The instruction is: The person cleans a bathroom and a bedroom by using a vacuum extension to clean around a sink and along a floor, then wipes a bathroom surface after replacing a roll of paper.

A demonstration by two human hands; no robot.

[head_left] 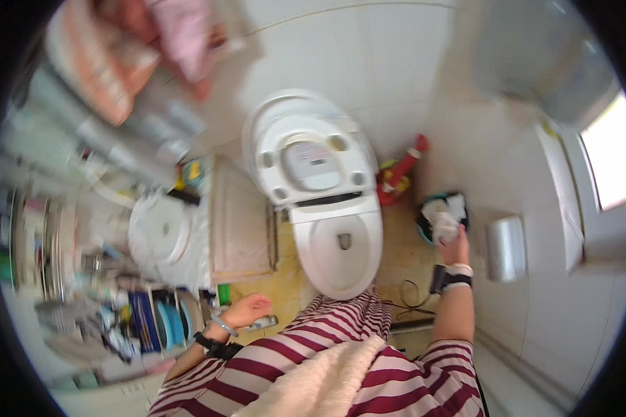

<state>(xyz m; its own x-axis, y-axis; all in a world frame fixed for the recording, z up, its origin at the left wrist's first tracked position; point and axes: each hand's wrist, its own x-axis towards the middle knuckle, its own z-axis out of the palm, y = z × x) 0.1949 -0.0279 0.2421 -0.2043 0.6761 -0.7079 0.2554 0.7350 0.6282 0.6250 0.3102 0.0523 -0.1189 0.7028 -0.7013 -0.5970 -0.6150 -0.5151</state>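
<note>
At the small waste bin (422, 230) to the right of the toilet, my right hand (455, 248) reaches down with its fingers closed on a crumpled white tissue (444, 226). More white crumpled material shows inside the bin, and where the held piece ends is hard to make out. My left hand (249, 311) hangs at the lower left, its fingers loosely bent and nothing visible in them. Between the hands stands the white toilet (341, 257), its lid and seat (316, 163) raised against the tank side.
Left of the toilet are a cabinet (242, 215) and a round white washbasin (160, 228). Behind the toilet's right side stands a red object (403, 170). A metallic paper holder (506, 248) is on the right wall. A dark cable (412, 295) lies on the floor.
</note>
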